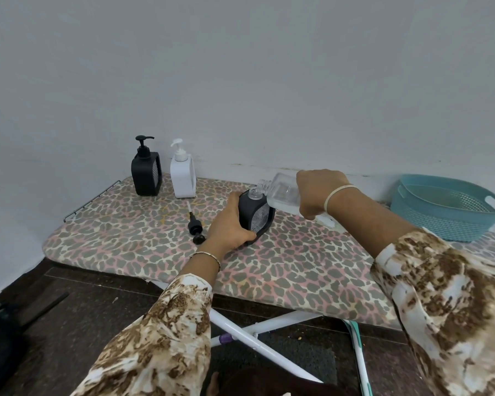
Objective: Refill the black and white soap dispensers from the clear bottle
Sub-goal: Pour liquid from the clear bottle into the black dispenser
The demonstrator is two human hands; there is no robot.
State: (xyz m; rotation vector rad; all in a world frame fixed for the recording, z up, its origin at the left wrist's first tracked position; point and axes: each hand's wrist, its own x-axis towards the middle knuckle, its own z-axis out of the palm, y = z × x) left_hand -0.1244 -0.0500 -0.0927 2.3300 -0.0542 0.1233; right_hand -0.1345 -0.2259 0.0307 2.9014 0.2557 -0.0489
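Note:
An open black soap dispenser stands in the middle of the leopard-print ironing board. My left hand grips its left side. My right hand holds the clear bottle tilted, its open neck right over the dispenser's mouth. The black pump top lies on the board to the left. A second black dispenser and a white dispenser, both with pumps on, stand at the back left by the wall.
A teal plastic basket sits at the board's right end. The wall runs close behind the board. A wire rack edge sticks out at the board's left end. White crossed legs show below on the dark floor.

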